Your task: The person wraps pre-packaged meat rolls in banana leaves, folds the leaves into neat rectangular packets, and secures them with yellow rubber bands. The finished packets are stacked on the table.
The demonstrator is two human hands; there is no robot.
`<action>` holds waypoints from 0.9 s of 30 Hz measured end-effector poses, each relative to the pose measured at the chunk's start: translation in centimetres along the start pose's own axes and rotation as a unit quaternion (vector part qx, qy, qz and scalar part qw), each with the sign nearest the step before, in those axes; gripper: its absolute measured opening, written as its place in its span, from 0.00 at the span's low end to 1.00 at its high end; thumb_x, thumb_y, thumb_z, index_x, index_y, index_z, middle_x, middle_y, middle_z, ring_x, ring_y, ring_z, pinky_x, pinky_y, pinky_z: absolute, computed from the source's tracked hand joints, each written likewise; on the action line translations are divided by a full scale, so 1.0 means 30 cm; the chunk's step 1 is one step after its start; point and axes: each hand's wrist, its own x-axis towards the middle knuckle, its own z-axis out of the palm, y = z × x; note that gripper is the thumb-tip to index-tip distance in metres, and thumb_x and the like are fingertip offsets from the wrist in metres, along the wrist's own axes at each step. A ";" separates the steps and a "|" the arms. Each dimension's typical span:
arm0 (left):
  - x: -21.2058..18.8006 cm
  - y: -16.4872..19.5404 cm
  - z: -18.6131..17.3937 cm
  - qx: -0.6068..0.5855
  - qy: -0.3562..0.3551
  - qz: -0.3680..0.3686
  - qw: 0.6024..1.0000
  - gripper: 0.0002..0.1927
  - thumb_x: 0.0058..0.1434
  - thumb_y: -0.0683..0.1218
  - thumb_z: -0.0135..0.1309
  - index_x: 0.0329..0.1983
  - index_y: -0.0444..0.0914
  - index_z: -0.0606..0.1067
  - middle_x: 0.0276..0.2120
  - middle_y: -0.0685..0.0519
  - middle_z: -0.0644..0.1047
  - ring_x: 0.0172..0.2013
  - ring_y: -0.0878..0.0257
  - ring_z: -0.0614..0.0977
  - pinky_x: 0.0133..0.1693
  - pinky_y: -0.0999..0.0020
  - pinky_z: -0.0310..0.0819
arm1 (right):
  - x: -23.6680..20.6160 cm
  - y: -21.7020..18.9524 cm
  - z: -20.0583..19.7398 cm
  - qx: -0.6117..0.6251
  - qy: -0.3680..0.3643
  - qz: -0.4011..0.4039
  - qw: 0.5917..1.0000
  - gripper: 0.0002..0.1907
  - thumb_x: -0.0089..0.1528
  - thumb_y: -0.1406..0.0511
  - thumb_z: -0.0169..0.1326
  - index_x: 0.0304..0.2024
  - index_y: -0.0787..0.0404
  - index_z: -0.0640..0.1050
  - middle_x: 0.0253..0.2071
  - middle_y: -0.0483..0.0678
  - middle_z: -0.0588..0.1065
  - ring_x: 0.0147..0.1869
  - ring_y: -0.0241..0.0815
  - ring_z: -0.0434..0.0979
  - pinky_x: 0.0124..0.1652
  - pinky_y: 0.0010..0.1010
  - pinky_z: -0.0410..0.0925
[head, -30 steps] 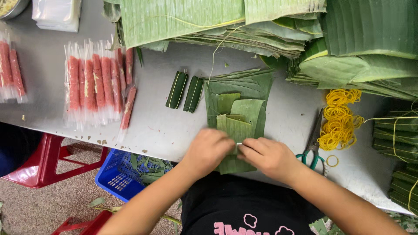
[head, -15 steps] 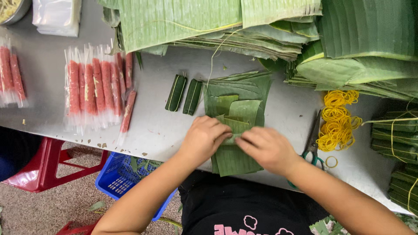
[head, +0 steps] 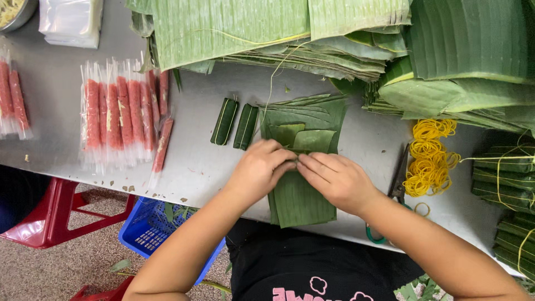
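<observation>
Both hands (head: 298, 170) press flat, layered green banana leaves (head: 301, 195).

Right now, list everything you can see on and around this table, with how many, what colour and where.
Table: one, grey, across the view.
Cut leaf pieces: a small stack, green, at the table's near edge under both hands.
Wrapped leaf rolls: two, dark green, left of the leaf pieces.
Plastic-wrapped sticks: a row, pink-red, left part of the table.
Large leaves: big piles, green, along the far edge.
Rubber bands: a heap, yellow, right of the hands.
Scissors: one pair, green handles, beside the bands.
Tied bundles: several, dark green, far right.
Crate: one, blue, under the table.
Stool: one, red, lower left.
Left hand: on the leaf pieces.
Right hand: on the leaf pieces, fingertips meeting the left.
</observation>
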 end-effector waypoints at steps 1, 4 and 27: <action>0.004 0.006 -0.006 0.032 0.027 0.023 0.999 0.09 0.57 0.44 0.64 0.39 0.39 0.79 0.36 0.50 0.77 0.40 0.50 0.79 0.44 0.56 0.72 | 0.005 -0.005 -0.006 -0.023 -0.018 -0.018 0.999 0.24 0.51 0.67 0.60 0.51 0.65 0.80 0.53 0.52 0.79 0.55 0.49 0.79 0.48 0.37 0.74; 0.000 0.046 -0.019 0.094 0.037 0.098 0.990 0.09 0.54 0.47 0.65 0.35 0.40 0.78 0.35 0.51 0.77 0.39 0.52 0.78 0.42 0.55 0.70 | 0.025 -0.022 -0.005 -0.076 -0.021 0.003 0.997 0.25 0.50 0.66 0.60 0.51 0.67 0.79 0.52 0.53 0.80 0.54 0.49 0.80 0.46 0.37 0.75; -0.116 0.096 0.040 -0.075 -0.070 -0.124 0.987 0.10 0.59 0.46 0.63 0.44 0.43 0.80 0.40 0.54 0.80 0.43 0.53 0.81 0.45 0.60 0.75 | -0.110 -0.088 -0.002 0.202 -0.030 0.205 0.957 0.16 0.59 0.62 0.64 0.48 0.59 0.81 0.48 0.48 0.80 0.50 0.50 0.81 0.50 0.38 0.74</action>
